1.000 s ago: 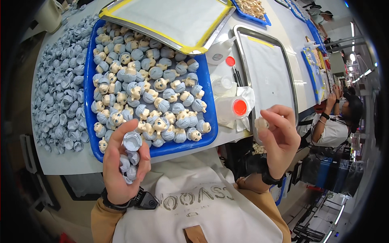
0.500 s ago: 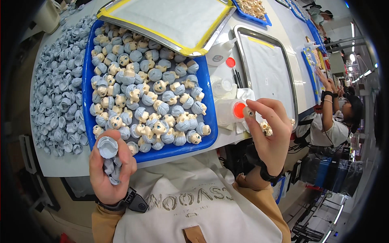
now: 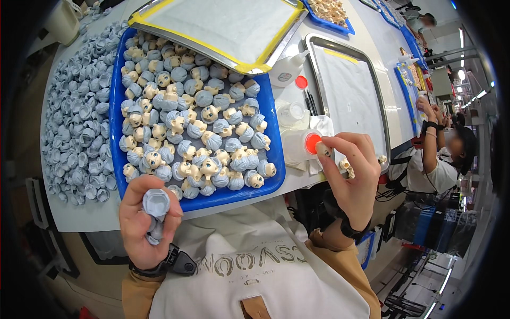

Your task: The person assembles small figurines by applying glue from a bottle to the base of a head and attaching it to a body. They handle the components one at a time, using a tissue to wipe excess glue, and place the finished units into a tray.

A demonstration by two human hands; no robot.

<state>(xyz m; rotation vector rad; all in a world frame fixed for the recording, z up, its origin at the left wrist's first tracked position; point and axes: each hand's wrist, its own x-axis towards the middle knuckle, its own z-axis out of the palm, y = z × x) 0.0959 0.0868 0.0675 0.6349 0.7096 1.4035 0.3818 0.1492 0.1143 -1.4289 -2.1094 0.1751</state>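
Note:
My left hand (image 3: 146, 228) is closed around several pale blue, cup-shaped doll hair pieces; the top hair piece (image 3: 156, 202) is pinched between thumb and forefinger with its hollow side up. On the right, my right hand (image 3: 352, 175) pinches a small doll head (image 3: 322, 149) between thumb and forefinger, partly hidden by the fingertips. Between the hands lies a blue tray (image 3: 280, 175) full of doll heads (image 3: 211, 139), many wearing blue hair pieces. Left of it spreads a large heap of loose hair pieces (image 3: 79, 127). A few bare doll heads (image 3: 345, 166) sit behind my right fingers.
A metal tray with yellow tape (image 3: 255, 67) overlaps the blue tray's far edge. Beyond my right hand stand a red-topped jar (image 3: 297, 144), a white squeeze bottle (image 3: 288, 69) and a cloth-lined metal tray (image 3: 353, 90). A co-worker (image 3: 438, 154) sits at the right.
My left hand has shifted slightly right, and its top hair piece has tilted between the fingers. My right hand has barely moved. The co-worker's hands have dropped a little.

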